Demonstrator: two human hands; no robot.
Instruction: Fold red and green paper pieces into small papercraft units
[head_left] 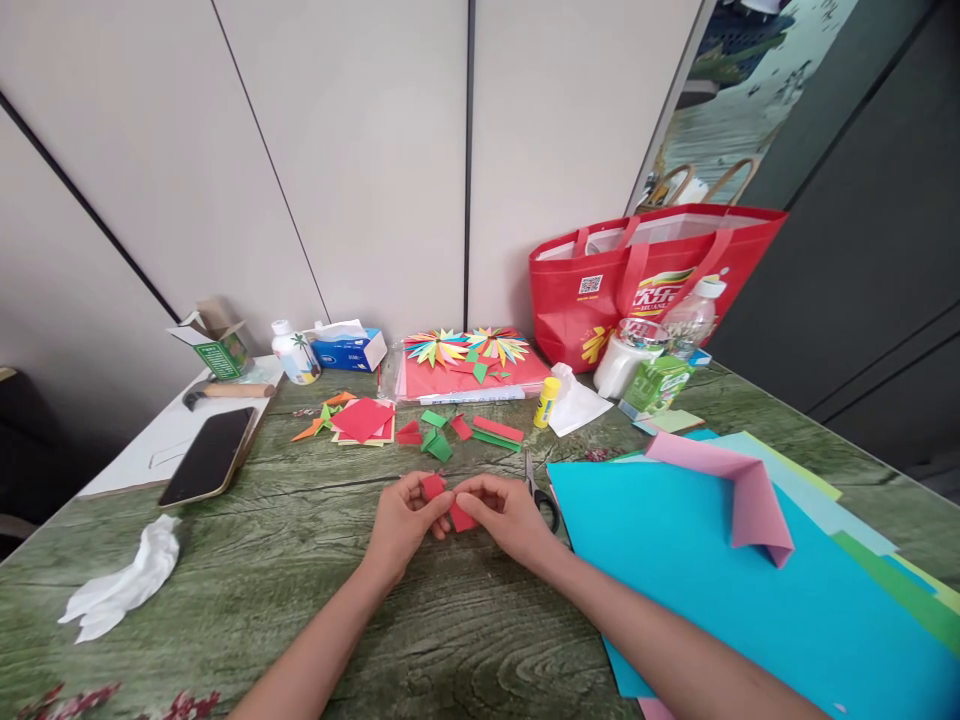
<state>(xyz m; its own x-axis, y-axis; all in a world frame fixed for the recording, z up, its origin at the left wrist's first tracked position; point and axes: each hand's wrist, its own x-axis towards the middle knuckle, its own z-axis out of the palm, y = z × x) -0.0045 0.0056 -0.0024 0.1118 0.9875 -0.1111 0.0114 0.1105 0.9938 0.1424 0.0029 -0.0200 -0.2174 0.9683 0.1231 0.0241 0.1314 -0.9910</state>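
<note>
Between my two hands is a small piece of folded red paper (462, 518), held a little above the green wood-grain table. My left hand (405, 520) pinches its upper left part between thumb and fingers. From the other side my right hand (504, 512) grips it, with the thumb tips nearly meeting over the paper. Just beyond my hands lie several folded green pieces (436, 444) and red pieces (460, 427). Black-handled scissors (546, 500) rest beside my right hand, partly hidden by it.
Large blue paper sheets (675, 580) cover the right side, topped by a folded pink strip (750, 490). A yellow glue stick (547, 402) stands behind. A phone (210, 455), hammer (229, 390) and crumpled tissue (127, 580) lie left. A red bag (570, 310) stands against the wall.
</note>
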